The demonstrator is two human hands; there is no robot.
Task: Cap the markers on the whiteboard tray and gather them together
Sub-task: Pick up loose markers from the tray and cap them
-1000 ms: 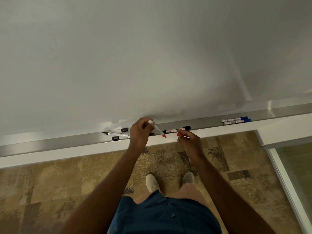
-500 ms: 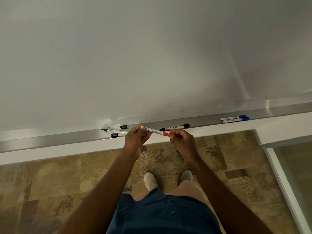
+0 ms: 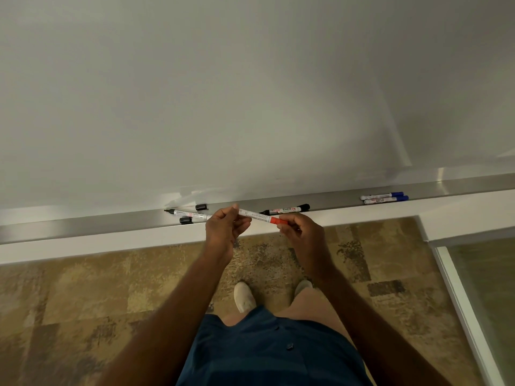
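Note:
I hold a red marker (image 3: 257, 216) level in front of the metal whiteboard tray (image 3: 83, 225). My left hand (image 3: 224, 232) grips its white barrel. My right hand (image 3: 302, 235) pinches the red cap (image 3: 278, 220), which sits on the marker's tip. On the tray behind lies a black marker (image 3: 287, 210). To the left lie an uncapped black marker (image 3: 185, 212), another black-capped one (image 3: 192, 219) and a loose black cap (image 3: 201, 207). Two blue markers (image 3: 384, 198) lie side by side at the tray's right.
The whiteboard (image 3: 250, 93) fills the upper view. A white ledge (image 3: 97, 242) runs under the tray. Below are patterned carpet (image 3: 83, 296), my shoes and a glass panel (image 3: 487, 288) at the right.
The red cap in my right hand has come up to the marker's tip and gone on. The marker has swung from tilted to level, and both hands have drawn closer together.

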